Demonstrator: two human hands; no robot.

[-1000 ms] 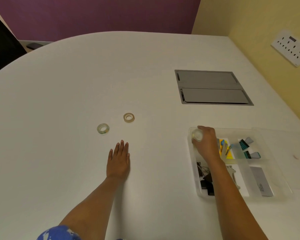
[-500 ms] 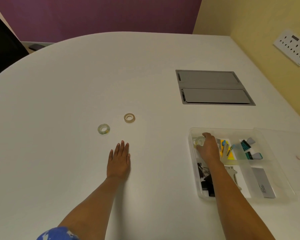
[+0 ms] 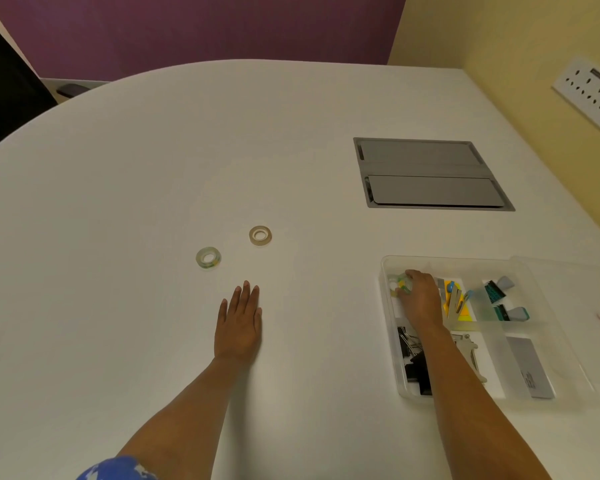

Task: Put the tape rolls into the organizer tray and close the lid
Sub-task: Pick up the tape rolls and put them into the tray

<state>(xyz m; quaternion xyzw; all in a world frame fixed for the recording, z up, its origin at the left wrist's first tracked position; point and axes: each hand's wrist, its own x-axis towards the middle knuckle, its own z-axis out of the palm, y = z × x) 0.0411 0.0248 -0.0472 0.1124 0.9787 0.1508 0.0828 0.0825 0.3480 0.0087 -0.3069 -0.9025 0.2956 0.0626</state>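
Observation:
A clear plastic organizer tray lies on the white table at the right, its clear lid folded open on the far right side. My right hand reaches into the tray's far left compartment, fingers closed on a clear tape roll that sits low in it. Two more rolls lie loose on the table: a clear one with green and yellow marks and a tan one. My left hand rests flat on the table just below them, fingers together, holding nothing.
The tray's other compartments hold black binder clips, yellow sticky flags, teal items and a grey card. A grey cable hatch is set in the table beyond. A wall socket is at the right.
My right hand has lowered with the tape roll from above the tray's rim down into the far left compartment. The left hand and the two loose rolls have stayed still.

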